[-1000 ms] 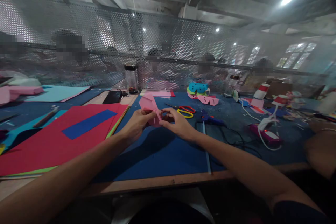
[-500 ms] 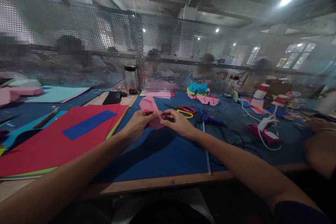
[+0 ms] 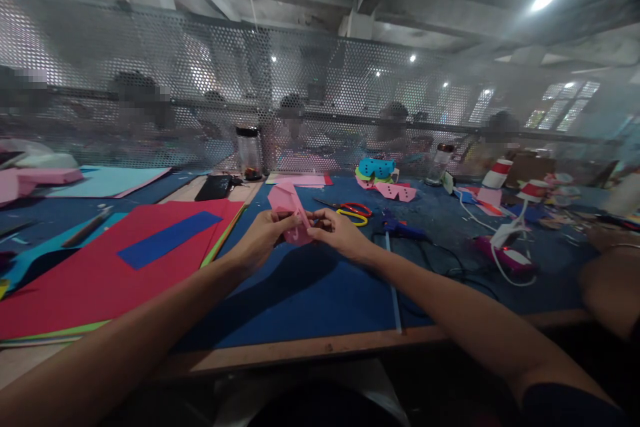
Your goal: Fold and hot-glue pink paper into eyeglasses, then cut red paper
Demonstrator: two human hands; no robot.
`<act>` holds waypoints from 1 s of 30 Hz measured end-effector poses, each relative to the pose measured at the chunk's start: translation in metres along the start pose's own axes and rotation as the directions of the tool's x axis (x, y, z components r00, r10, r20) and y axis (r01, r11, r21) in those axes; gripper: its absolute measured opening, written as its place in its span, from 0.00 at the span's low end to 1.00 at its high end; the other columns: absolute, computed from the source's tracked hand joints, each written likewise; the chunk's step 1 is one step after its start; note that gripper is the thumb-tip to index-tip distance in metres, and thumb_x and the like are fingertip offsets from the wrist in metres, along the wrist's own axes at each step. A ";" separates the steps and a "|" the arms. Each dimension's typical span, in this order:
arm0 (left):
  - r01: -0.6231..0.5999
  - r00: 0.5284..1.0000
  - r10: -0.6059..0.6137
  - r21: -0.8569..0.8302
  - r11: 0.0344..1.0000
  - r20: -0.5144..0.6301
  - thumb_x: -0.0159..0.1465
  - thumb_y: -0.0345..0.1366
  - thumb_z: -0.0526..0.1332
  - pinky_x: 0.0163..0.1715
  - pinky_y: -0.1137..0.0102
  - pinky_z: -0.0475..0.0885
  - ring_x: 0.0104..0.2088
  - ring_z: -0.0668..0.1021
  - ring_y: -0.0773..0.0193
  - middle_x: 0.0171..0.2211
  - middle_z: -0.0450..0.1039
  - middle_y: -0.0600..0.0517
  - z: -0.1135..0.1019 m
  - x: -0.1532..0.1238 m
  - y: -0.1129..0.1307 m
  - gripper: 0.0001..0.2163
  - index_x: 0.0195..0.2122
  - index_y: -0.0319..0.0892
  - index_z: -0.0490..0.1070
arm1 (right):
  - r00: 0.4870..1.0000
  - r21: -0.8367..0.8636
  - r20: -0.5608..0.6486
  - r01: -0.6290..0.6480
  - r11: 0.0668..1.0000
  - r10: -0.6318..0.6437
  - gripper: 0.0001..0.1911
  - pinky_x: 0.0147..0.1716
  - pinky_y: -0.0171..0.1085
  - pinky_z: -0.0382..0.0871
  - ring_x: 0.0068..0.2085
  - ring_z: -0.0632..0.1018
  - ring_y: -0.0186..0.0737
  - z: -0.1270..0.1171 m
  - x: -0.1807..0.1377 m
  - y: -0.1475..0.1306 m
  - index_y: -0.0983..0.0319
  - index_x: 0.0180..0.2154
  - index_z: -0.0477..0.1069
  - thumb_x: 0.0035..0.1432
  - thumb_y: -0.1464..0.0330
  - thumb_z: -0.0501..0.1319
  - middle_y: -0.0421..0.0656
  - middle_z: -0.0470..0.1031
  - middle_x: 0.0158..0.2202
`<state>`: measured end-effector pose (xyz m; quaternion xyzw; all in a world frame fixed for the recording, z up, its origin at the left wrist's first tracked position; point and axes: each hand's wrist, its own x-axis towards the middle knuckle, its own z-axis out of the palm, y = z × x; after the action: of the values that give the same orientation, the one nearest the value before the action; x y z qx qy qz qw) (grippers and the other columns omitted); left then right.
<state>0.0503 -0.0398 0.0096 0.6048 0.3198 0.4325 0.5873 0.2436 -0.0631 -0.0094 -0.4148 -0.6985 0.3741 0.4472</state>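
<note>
You held the folded pink paper (image 3: pixel 284 196) between your two hands, in front of you and raised above the blue table surface (image 3: pixel 310 307). Your left hand (image 3: pixel 263 233) pinched its left part narrowly between thumb and fingers, and your right hand (image 3: pixel 339 235) pinched its right edge in similar way. Whether the fingertips of both hands touched, I could not tell. Just beyond your right hand lay the scissors (image 3: pixel 341 207), and to the right of them the blue glue gun (image 3: pixel 406 229). At your left, a blue strip (image 3: pixel 170 240) rested on the red sheet (image 3: pixel 125 287)
</note>
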 end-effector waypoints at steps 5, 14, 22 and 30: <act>0.004 1.000 -0.004 0.000 1.000 0.021 0.50 0.47 0.75 0.36 0.70 0.74 0.31 0.80 0.61 0.32 0.83 0.46 0.002 -0.001 0.002 0.18 0.33 0.38 0.82 | 0.999 -0.080 -0.011 0.030 0.996 -0.031 0.15 0.39 0.37 0.70 0.35 0.78 0.36 -0.001 0.001 0.002 0.62 0.47 0.72 0.59 0.65 0.64 0.39 0.77 0.35; -0.005 1.000 0.006 0.065 0.998 -0.016 0.51 0.52 0.74 0.32 0.71 0.70 0.29 0.78 0.62 0.29 0.81 0.47 0.001 -0.002 0.001 0.20 0.30 0.38 0.81 | 0.998 -0.058 -0.015 0.061 0.996 -0.062 0.18 0.42 0.39 0.72 0.38 0.78 0.37 0.002 -0.001 0.003 0.61 0.48 0.72 0.60 0.59 0.66 0.42 0.77 0.39; 0.046 0.998 -0.051 0.110 0.993 0.042 0.49 0.49 0.75 0.29 0.71 0.69 0.27 0.77 0.63 0.28 0.81 0.45 0.004 -0.002 -0.003 0.19 0.29 0.35 0.82 | 0.939 -0.099 -0.231 0.237 0.967 -0.254 0.20 0.49 0.42 0.74 0.43 0.77 0.37 -0.003 -0.007 -0.015 0.53 0.61 0.65 0.68 0.65 0.58 0.44 0.72 0.49; 0.047 0.996 -0.057 0.131 0.990 0.070 0.52 0.46 0.74 0.30 0.70 0.69 0.28 0.78 0.62 0.30 0.82 0.44 0.001 0.000 -0.009 0.17 0.32 0.36 0.82 | 0.842 -0.362 -0.138 0.448 0.817 -0.522 0.18 0.57 0.45 0.68 0.54 0.74 0.42 -0.005 -0.012 -0.021 0.54 0.56 0.74 0.71 0.72 0.53 0.45 0.74 0.51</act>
<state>0.0523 -0.0390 0.0005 0.6485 0.3411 0.3727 0.5694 0.2462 -0.0809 0.0078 -0.3282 -0.7752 0.0796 0.5339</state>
